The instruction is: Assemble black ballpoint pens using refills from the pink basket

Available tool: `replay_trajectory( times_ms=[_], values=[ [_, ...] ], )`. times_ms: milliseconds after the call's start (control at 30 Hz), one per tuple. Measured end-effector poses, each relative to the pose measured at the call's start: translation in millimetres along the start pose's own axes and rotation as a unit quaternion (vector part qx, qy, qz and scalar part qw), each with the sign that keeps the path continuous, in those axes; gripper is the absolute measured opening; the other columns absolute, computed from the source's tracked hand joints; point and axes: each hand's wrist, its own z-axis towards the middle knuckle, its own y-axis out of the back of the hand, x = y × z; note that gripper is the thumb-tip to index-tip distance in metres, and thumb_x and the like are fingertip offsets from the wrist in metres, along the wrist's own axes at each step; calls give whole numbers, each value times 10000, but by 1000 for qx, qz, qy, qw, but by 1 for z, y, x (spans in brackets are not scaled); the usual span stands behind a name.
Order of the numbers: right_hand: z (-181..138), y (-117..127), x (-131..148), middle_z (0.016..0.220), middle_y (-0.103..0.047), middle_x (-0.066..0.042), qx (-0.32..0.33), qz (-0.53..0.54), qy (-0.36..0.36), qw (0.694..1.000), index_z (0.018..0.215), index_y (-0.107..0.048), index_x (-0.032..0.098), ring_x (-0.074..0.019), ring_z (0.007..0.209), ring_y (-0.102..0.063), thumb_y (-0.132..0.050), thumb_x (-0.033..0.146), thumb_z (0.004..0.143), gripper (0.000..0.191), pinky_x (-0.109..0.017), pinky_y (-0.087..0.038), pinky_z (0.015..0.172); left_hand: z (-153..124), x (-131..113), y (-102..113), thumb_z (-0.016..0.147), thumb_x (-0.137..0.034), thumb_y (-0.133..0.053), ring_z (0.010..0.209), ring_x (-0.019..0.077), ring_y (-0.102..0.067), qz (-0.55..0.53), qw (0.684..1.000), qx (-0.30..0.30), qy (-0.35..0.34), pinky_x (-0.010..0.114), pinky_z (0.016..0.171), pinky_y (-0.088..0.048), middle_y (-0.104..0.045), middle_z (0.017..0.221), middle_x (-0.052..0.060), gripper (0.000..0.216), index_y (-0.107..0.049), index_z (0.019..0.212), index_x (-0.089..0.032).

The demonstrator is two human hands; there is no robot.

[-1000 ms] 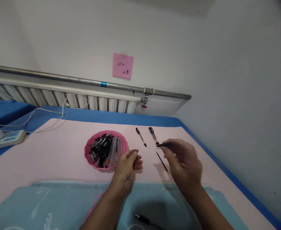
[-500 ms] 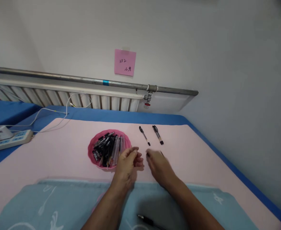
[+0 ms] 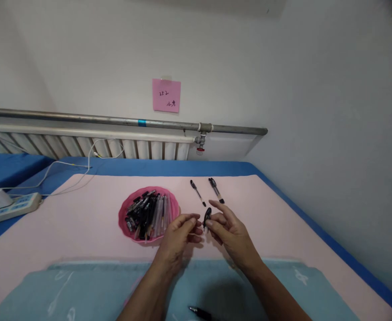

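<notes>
In my right hand (image 3: 231, 232) is a pen (image 3: 207, 217), pinched between thumb and fingers. Its black cap with a clip points up, and a pale part shows below it. Just left of the pen, my left hand (image 3: 179, 234) has its thumb pressed against the index finger, the other fingers loosely curled; whatever may be in that pinch is hidden. A pink scalloped basket (image 3: 120, 218) beside my left hand holds many black pen parts and clear pen barrels (image 3: 158, 218). Beyond my hands lie a single capped pen (image 3: 198, 192) and a pair of capped pens (image 3: 216, 190).
A black pen (image 3: 201, 313) lies on the blue patterned cloth (image 3: 92, 290) at the near edge. A pink sheet (image 3: 269, 223) covers the table. On the left are a power strip (image 3: 22, 207) and white cables. A radiator (image 3: 132, 148) and pipe run along the wall.
My right hand has turned and opened its outer fingers, bringing the black-capped pen upright into sight close to my left hand. The camera view has shifted slightly.
</notes>
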Motion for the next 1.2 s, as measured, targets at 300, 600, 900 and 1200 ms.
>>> replay_trajectory(
  times_ms=[300, 600, 900, 1200],
  values=[
    [-1, -1, -1, 676, -581, 53, 30, -3, -20, 999, 1156, -503, 215, -127, 622, -555, -678, 245, 686, 502, -256, -437, 600, -1, 2, 3, 660, -383, -713, 550, 106, -545, 20, 995, 95, 19, 255, 551, -473, -603, 664, 29, 347, -667, 878, -117],
    [0, 0, -5, 607, -515, 51, 65, 8, -46, 997, 1053, -605, 193, -96, 519, -468, -607, 356, 767, 330, -220, -371, 489, -2, -3, 4, 625, -318, -756, 597, 104, -567, -24, 995, 98, 26, 225, 564, -453, -639, 742, 50, 299, -691, 833, -112],
    [2, 4, -12, 665, -580, 23, 56, 23, -81, 995, 999, -599, 216, -77, 449, -416, -587, 351, 753, 281, -191, -288, 397, 0, -8, 7, 591, -235, -785, 623, 130, -608, -77, 995, 60, 36, 234, 570, -489, -655, 684, 44, 253, -692, 796, -120],
    [3, 4, -10, 628, -592, 11, 20, -68, -50, 996, 953, -621, 192, -103, 464, -454, -567, 379, 718, 304, -224, -343, 423, 1, -10, 8, 590, -198, -787, 641, 124, -631, -89, 993, 55, 55, 220, 588, -511, -683, 715, 49, 239, -688, 792, -117]
  ],
)
